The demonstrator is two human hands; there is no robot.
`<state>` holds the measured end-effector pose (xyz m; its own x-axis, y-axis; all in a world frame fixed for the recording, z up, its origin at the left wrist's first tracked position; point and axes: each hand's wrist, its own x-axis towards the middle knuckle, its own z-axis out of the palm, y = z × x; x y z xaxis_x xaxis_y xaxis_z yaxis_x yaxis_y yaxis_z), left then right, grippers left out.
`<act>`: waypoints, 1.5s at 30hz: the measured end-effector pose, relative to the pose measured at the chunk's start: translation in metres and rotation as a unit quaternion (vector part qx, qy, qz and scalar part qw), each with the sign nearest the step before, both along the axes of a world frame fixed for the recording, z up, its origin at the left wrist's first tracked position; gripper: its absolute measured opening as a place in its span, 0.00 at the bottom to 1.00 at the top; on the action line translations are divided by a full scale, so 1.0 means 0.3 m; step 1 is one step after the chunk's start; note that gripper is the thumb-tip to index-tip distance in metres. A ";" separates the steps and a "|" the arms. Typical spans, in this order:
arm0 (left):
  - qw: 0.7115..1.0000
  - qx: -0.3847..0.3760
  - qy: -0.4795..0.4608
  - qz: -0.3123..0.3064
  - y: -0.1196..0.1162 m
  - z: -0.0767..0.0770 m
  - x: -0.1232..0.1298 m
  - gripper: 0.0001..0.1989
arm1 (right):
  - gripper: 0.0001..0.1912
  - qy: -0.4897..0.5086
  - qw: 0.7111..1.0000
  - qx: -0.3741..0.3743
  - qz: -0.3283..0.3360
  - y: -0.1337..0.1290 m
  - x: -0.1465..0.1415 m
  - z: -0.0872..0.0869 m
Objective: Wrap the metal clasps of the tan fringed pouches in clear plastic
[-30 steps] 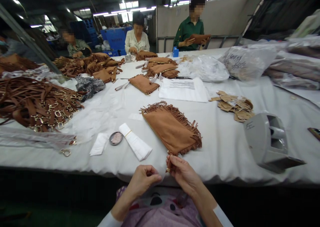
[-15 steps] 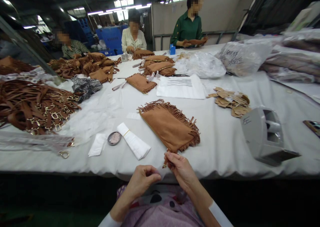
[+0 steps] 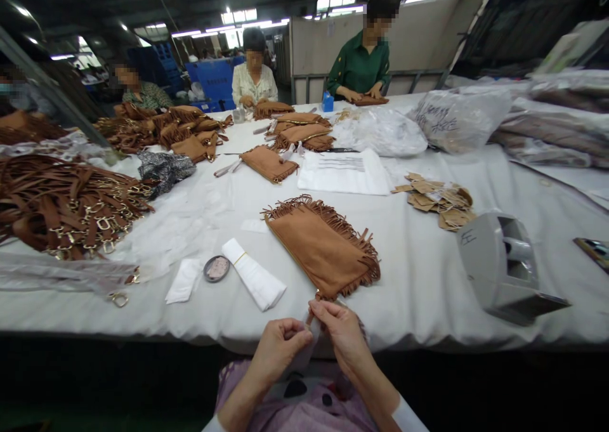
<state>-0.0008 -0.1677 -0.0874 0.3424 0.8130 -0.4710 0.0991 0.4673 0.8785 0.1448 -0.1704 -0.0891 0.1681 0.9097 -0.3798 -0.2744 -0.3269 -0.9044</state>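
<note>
A tan fringed pouch (image 3: 323,248) lies flat on the table in front of me, its zipper edge facing left and its fringe along the far and right sides. From its near corner hangs a narrow brown leather strap (image 3: 311,318). My right hand (image 3: 343,330) pinches this strap between thumb and fingertips, just below the pouch corner. My left hand (image 3: 283,346) is closed at the strap's lower end, thumb against index finger. A thin translucent strip (image 3: 309,349) trails below its fingertips; the exact grip is partly hidden.
Left of the pouch are a folded white bundle (image 3: 254,273), a small round tin (image 3: 216,268) and brown straps with metal clips (image 3: 76,210). To the right stand a grey tape dispenser (image 3: 495,267) and cardboard tags (image 3: 435,197). Co-workers handle pouches across the table.
My left hand has moved right and up to the strap's end. My right hand still pinches the strap. The co-worker in green has lowered a brown piece to the table.
</note>
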 end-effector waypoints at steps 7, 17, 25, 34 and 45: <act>0.997 -0.015 -0.065 0.030 0.008 0.030 0.069 0.23 | 0.23 -0.026 0.999 -0.010 0.040 -0.015 0.033 -0.002; 0.996 -0.054 -0.074 0.008 -0.010 0.049 0.021 0.23 | 0.22 -0.016 0.986 -0.047 -0.158 -0.020 0.081 0.027; 0.998 -0.048 -0.011 -0.027 -0.041 0.001 -0.034 0.25 | 0.21 0.095 0.980 -0.104 -0.139 0.051 -0.014 0.000; 0.999 0.000 0.043 -0.013 0.016 -0.015 -0.009 0.23 | 0.17 0.104 0.978 -0.088 -0.155 0.051 -0.002 0.000; 0.998 -0.007 0.056 -0.036 0.013 -0.021 -0.037 0.17 | 0.16 0.159 0.976 -0.095 -0.112 0.049 0.013 0.013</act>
